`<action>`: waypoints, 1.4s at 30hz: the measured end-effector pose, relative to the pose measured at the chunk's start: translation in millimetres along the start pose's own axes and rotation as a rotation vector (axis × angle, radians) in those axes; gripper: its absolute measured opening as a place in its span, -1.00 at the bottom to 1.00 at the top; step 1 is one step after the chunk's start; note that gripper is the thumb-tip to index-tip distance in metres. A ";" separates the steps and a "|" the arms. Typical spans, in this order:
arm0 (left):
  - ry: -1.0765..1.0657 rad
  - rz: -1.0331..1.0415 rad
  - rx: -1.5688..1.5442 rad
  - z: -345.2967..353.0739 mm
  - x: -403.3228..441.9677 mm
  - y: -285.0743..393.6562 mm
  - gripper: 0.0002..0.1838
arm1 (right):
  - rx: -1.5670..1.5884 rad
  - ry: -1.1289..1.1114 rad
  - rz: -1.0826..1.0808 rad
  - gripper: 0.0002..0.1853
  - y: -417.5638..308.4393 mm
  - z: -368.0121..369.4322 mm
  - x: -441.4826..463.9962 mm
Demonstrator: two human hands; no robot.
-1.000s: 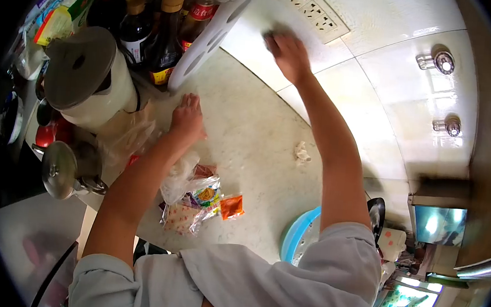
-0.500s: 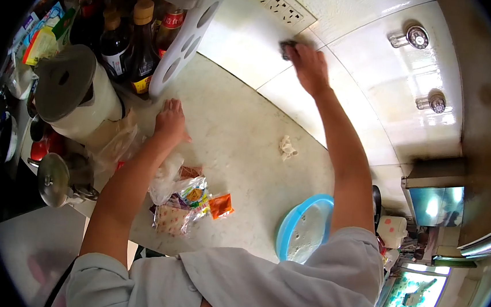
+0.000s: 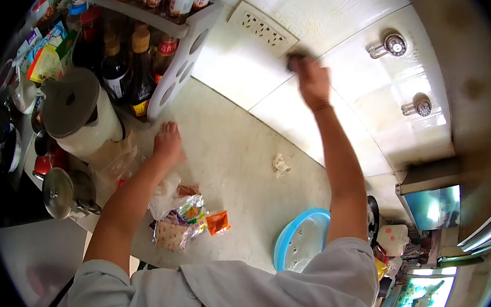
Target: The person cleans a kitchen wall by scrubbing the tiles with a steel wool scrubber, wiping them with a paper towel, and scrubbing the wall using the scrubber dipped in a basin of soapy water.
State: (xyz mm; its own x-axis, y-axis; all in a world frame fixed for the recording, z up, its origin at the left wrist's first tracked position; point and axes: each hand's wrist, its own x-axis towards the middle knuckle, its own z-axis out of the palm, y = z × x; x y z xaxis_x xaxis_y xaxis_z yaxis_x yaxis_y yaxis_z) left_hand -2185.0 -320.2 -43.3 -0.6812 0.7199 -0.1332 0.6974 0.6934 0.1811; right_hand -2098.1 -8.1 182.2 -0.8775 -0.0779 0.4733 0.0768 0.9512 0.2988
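My right hand (image 3: 313,84) is closed around a dark scouring pad (image 3: 296,60), pressed to the white tiled wall (image 3: 284,102) just beside the socket strip (image 3: 263,28). Motion blurs both the fingers and the pad. On the pale countertop (image 3: 229,140) my left hand (image 3: 168,143) lies flat with its fingers stretched out, holding nothing. It is near the foot of the bottle rack (image 3: 173,81). A crumpled beige cloth (image 3: 281,165) rests on the counter below the wall.
A blue basin (image 3: 283,237) with cloudy water stands by my right arm. Snack packets (image 3: 185,221) and a plastic bag lie near my left forearm. To the left are a white jug (image 3: 78,111) and a metal pot (image 3: 63,194). Two taps (image 3: 393,45) jut from the wall.
The view has tilted up, showing more of the rack's upper shelf. My right hand has moved the pad along the tiles, up and rightward, closer to the socket strip's end. My left hand stays on the counter.
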 end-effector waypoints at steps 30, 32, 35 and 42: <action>0.000 0.007 -0.002 1.6 0.2 -1.9 0.14 | -0.229 0.383 -0.188 -0.73 -24.7 -29.3 97.9; -0.050 0.010 0.030 -1.5 -0.5 0.9 0.14 | -0.344 0.243 -0.245 -0.75 -22.5 -45.0 93.6; -0.077 0.004 0.027 2.8 3.7 -0.8 0.15 | -0.487 0.578 -0.203 -0.71 -6.0 -70.0 168.7; -0.126 0.011 0.100 -12.2 -0.2 3.5 0.16 | -0.268 0.645 -0.213 -0.74 -32.1 -30.3 207.0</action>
State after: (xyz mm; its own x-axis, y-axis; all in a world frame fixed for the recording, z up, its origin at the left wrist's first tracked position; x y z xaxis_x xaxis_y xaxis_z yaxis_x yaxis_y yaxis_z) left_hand -2185.2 -318.3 -30.7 -0.6441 0.7216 -0.2538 0.7278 0.6802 0.0867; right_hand -2267.9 -63.8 295.6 -0.4391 -0.4918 0.7519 0.1213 0.7968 0.5920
